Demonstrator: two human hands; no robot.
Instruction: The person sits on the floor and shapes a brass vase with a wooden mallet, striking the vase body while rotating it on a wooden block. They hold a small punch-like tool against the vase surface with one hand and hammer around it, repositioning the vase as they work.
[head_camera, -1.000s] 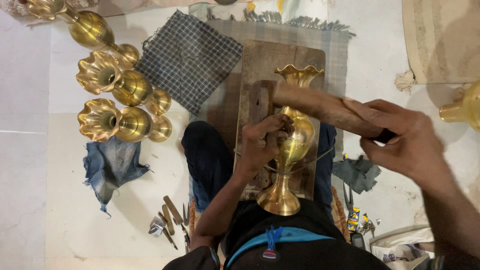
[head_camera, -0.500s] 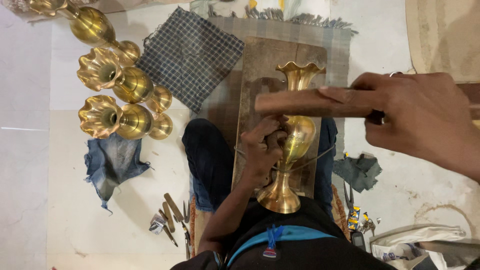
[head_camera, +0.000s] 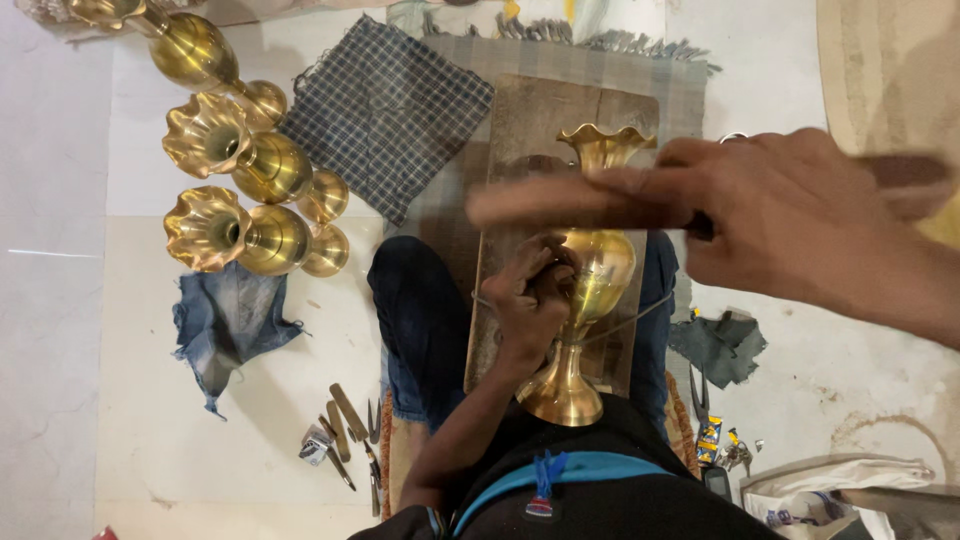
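- Left hand (head_camera: 535, 295) grips a brass vase (head_camera: 590, 280) on a wooden board (head_camera: 530, 120), centre frame.
- Right hand (head_camera: 790, 225) clutches a blurred wooden mallet (head_camera: 560, 205) above it.
- Finished brass vases (head_camera: 245, 195) lie upper left.

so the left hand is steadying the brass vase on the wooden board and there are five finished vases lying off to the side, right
Not quite. The head view shows three finished vases lying off to the side, not five. The rest holds: the left hand steadies the brass vase on the wooden board.
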